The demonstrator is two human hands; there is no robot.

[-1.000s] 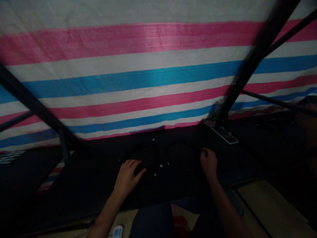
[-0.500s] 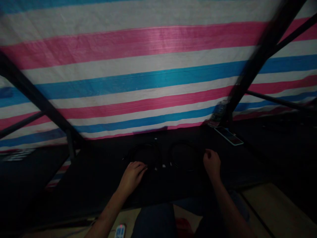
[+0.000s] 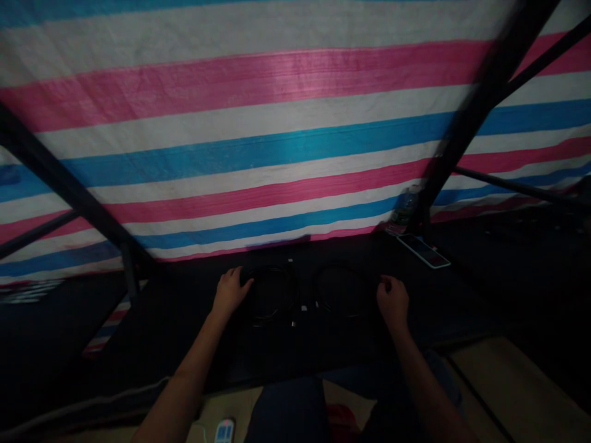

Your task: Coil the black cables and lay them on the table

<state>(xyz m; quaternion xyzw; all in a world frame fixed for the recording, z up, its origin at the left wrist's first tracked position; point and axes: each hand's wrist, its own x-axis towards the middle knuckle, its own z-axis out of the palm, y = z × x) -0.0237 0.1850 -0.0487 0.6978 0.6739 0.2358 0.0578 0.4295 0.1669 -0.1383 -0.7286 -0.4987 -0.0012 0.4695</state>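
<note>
Head view: two black cable coils lie side by side between the hands, on the dark surface point(image 3: 295, 351). The left hand point(image 3: 229, 289) touches the outer rim of the left coil point(image 3: 273, 292), which lies just to its right. The right hand point(image 3: 392, 300), fingers curled, sits at the outer rim of the right coil point(image 3: 341, 290). It is too dark to tell if either hand grips.

Two cable coils point(image 3: 272, 290) side by side; phone point(image 3: 423, 250) right.
</note>
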